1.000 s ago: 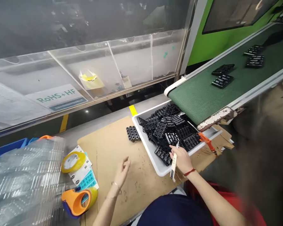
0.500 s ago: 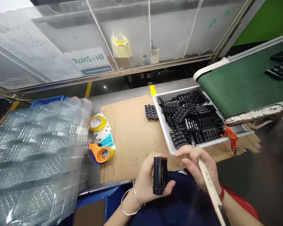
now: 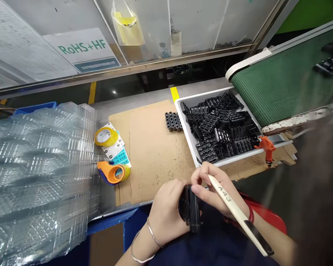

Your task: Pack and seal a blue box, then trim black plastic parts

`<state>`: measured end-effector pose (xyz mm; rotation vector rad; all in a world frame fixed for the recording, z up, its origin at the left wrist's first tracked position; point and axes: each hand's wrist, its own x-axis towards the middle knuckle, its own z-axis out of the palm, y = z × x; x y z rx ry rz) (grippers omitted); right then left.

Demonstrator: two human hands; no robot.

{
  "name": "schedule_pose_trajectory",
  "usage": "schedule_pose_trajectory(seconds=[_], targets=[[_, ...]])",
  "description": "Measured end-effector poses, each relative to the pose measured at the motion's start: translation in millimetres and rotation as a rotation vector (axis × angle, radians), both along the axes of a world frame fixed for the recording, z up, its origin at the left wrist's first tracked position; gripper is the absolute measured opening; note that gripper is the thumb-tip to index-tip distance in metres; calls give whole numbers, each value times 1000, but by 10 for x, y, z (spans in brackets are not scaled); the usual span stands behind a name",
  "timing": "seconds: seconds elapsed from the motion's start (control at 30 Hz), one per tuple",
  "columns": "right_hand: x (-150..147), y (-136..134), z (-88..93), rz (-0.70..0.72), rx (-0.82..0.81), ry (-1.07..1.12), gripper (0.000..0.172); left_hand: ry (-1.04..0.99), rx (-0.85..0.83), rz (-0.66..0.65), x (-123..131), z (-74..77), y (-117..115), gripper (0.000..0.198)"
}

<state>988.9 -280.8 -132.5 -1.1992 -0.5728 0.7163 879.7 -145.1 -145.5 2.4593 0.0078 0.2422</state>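
Observation:
My left hand (image 3: 166, 210) is closed round a black plastic part (image 3: 191, 210), held on edge over my lap at the near edge of the table. My right hand (image 3: 216, 192) grips a long cream-handled tool marked A43 (image 3: 233, 207), and its fingertips press on the top of the same black part. The tool's handle runs down to the right past my wrist. Just beyond my hands sits a white tray (image 3: 192, 155) heaped with several more black parts (image 3: 222, 129).
A cardboard sheet (image 3: 152, 151) covers the table. On it lie a small black block (image 3: 172, 121), a yellow tape roll (image 3: 106, 136) and an orange tape dispenser (image 3: 112, 172). Stacked clear blister trays (image 3: 36, 173) fill the left. A green conveyor belt (image 3: 277, 88) ends over the white tray.
My right hand went from the tray to my lap with the tool. My left hand came to hold a black part, and the right fingers now touch it. The view dropped lower.

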Motion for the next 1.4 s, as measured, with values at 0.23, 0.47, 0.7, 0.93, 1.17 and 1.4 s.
schedule_pose_trajectory(seconds=[0.23,0.47,0.7,0.93,1.17,1.4], targets=[[-13,-82,4,-288,68,-90,34,37,-198,25,-30,178,-4,53],[-147,-245,108,-156,88,127,8,81,-267,-2,-38,233,-68,49],[-292,-263,71,-183,148,179,8,50,-280,-24,-8,297,-92,55],[-283,-269,89,-180,150,114,9,47,-259,-18,-22,308,-109,54],[-302,-278,130,-186,130,152,7,30,-230,-20,-44,298,-98,53],[-289,-264,152,-184,127,127,7,62,-245,-27,-51,308,-95,53]])
